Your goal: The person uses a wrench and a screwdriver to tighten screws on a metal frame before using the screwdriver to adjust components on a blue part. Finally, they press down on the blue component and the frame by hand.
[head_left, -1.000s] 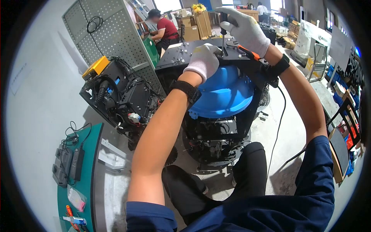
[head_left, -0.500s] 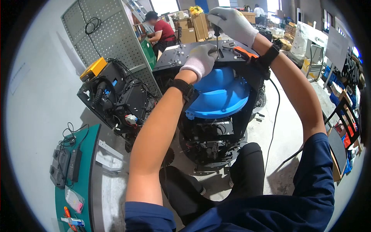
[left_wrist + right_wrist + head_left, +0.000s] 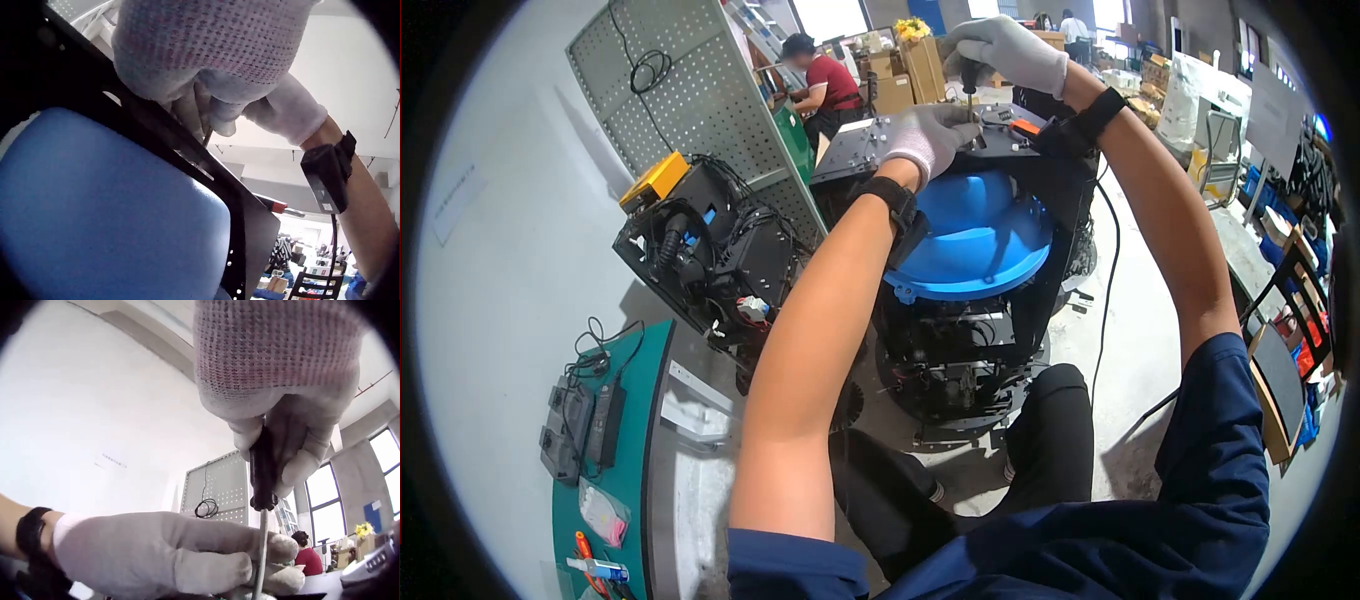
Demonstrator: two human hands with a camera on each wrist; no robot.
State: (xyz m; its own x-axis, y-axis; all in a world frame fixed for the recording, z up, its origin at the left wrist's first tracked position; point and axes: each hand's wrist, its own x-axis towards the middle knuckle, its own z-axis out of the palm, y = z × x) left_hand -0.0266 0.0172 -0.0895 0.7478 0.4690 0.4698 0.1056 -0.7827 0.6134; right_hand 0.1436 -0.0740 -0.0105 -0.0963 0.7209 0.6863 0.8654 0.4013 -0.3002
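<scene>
My gloved right hand [image 3: 1012, 55] grips the black handle of an upright screwdriver [image 3: 262, 469] from above, its shaft pointing down at the black top plate [image 3: 847, 160]. Around the lower shaft, my gloved left hand [image 3: 928, 138] pinches with thumb and fingers just over the plate, as the right wrist view shows. What the screwdriver tip meets is hidden by the left fingers. An orange-handled tool [image 3: 1026, 129] lies on the plate to the right. Beneath the plate is a rounded blue shell [image 3: 975, 245].
A second black machine with a yellow part [image 3: 662, 178] stands at the left, before a perforated panel [image 3: 690, 90]. Below it, a green table [image 3: 635, 450] carries chargers, a bag and tools. A person in red [image 3: 832, 82] sits behind. A cable hangs from my right wrist.
Against the earlier views, my right hand's fingers have closed lower around the screwdriver handle. My left hand has stayed at the shaft. The head view has shifted slightly.
</scene>
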